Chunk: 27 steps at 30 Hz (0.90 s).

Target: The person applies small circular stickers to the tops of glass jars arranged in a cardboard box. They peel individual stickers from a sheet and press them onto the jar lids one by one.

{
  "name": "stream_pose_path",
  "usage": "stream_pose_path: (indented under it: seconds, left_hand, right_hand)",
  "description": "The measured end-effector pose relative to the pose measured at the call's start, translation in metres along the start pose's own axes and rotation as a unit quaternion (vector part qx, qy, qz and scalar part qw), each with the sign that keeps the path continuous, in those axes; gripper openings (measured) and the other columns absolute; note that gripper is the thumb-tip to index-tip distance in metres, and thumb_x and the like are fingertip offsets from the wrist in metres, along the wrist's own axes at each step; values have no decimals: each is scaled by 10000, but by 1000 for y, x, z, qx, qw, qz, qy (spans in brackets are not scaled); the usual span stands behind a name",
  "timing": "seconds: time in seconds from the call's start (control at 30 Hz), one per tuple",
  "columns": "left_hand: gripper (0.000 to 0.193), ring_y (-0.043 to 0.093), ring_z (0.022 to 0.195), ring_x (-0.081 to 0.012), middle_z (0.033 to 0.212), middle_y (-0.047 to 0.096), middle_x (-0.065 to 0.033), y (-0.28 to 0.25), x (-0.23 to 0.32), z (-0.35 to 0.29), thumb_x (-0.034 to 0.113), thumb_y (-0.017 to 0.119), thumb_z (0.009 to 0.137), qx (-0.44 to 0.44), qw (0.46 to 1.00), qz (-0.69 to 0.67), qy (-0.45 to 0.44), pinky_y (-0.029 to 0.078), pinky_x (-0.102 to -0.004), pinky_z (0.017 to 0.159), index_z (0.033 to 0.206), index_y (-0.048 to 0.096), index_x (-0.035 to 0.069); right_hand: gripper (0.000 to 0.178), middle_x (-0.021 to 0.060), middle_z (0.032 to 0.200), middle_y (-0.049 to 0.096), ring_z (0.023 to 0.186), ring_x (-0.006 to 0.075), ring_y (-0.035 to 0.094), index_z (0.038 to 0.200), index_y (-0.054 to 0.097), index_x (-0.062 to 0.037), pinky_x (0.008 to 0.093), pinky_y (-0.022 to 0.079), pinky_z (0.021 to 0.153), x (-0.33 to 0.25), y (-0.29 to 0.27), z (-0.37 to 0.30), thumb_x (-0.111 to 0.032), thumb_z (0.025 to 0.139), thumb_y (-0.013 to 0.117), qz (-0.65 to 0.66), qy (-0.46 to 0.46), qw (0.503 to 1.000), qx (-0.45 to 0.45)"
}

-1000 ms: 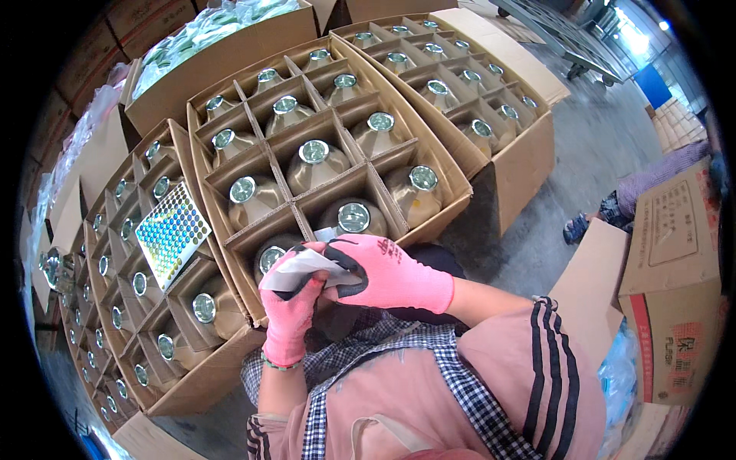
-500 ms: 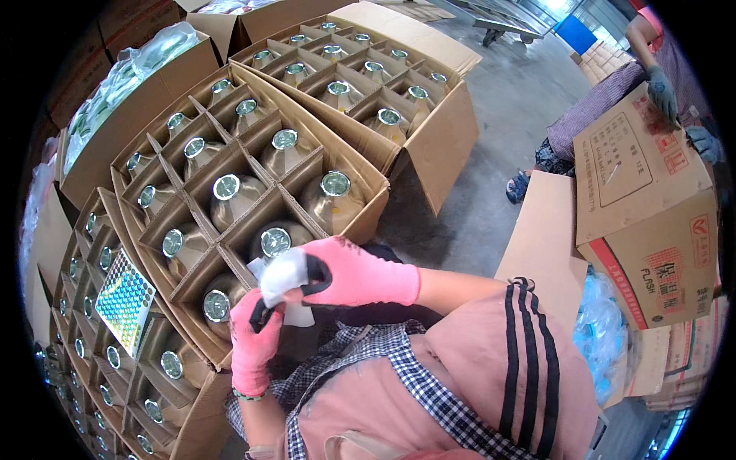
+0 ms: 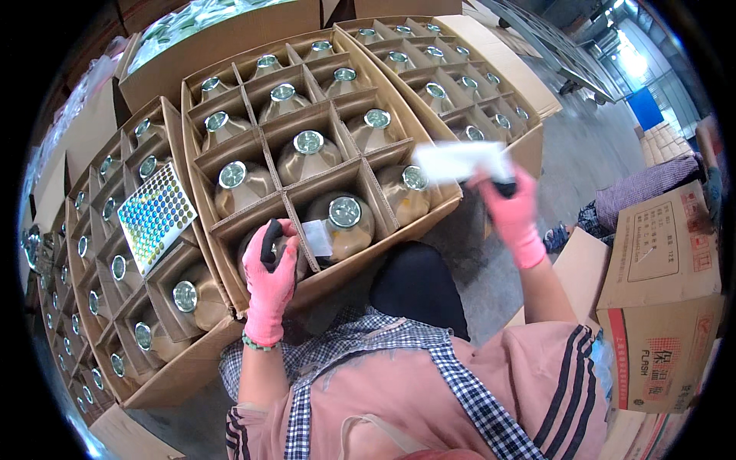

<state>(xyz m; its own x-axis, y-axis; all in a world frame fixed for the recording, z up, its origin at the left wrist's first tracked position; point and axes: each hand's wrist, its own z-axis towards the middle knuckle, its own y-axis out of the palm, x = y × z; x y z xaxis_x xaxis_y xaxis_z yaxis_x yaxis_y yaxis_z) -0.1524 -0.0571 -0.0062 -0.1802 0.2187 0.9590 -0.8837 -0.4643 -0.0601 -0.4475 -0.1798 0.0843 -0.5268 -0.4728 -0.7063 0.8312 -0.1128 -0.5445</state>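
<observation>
My right hand (image 3: 515, 215), in a pink glove with dark finger parts, grips a white sheet-like piece (image 3: 464, 162) above the right edge of the middle carton. Motion blurs both the hand and the piece. My left hand (image 3: 270, 284), gloved alike, is at the near-left compartment with its fingers curled; what they hold, if anything, is hidden. Beside its fingertips a small white slip (image 3: 317, 238) lies against a silvery-gold glass flask liner (image 3: 343, 222) with a round mouth. More such liners stand upright in the divided middle carton (image 3: 368, 268).
A sheet of shiny round stickers (image 3: 157, 218) lies on the left carton (image 3: 180, 360). Another filled carton (image 3: 529, 146) stands at the far right. Beyond my right arm are a tilted printed carton (image 3: 663, 261) and a co-worker's patterned clothing (image 3: 648, 184).
My hands have parted. The right one has swung right with the white piece, while the left stays at the near compartment. The view has shifted, and a small white slip now shows by the liner.
</observation>
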Motion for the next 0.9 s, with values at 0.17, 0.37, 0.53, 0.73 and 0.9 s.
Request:
stream_pose_path:
  seconds: [0.17, 0.37, 0.53, 0.73, 0.9]
  left_hand:
    - [204, 579, 779, -224, 801, 598, -97, 8, 1, 3, 24, 599, 719, -45, 994, 85, 45, 441, -307, 737, 921, 577, 6]
    - [177, 547, 813, -122, 857, 593, -54, -2, -6, 4, 40, 564, 770, -66, 992, 92, 49, 431, -255, 742, 940, 570, -8]
    - [190, 587, 785, -238, 810, 604, -103, 1, -2, 6, 57, 598, 729, -46, 993, 99, 42, 448, -314, 742, 909, 576, 3]
    - [191, 589, 793, -234, 820, 606, -106, 4, -3, 5, 53, 599, 727, -52, 992, 107, 36, 449, -313, 742, 909, 576, -1]
    - [186, 587, 798, -230, 825, 609, -96, 7, -5, 6, 45, 596, 726, -43, 993, 107, 25, 447, -309, 742, 906, 579, 3]
  right_hand:
    - [249, 199, 783, 597, 765, 357, 571, 844, 595, 16, 376, 457, 652, 30, 57, -23, -212, 744, 602, -120, 60, 974, -183]
    - [317, 205, 878, 594, 821, 334, 576, 958, 569, 8, 361, 456, 698, 21, 65, -3, -205, 728, 619, -167, 63, 946, -269]
    - [376, 198, 924, 594, 861, 336, 572, 1108, 524, -18, 331, 456, 733, 11, 72, -4, -65, 739, 579, -84, 4, 979, -184]
    - [265, 182, 894, 578, 857, 320, 552, 945, 589, -25, 388, 439, 732, 23, 65, -17, -230, 777, 584, -252, -43, 895, -364]
    - [370, 189, 908, 572, 893, 330, 542, 844, 589, -6, 403, 430, 757, 11, 60, -16, -370, 797, 543, -271, -141, 889, -342]
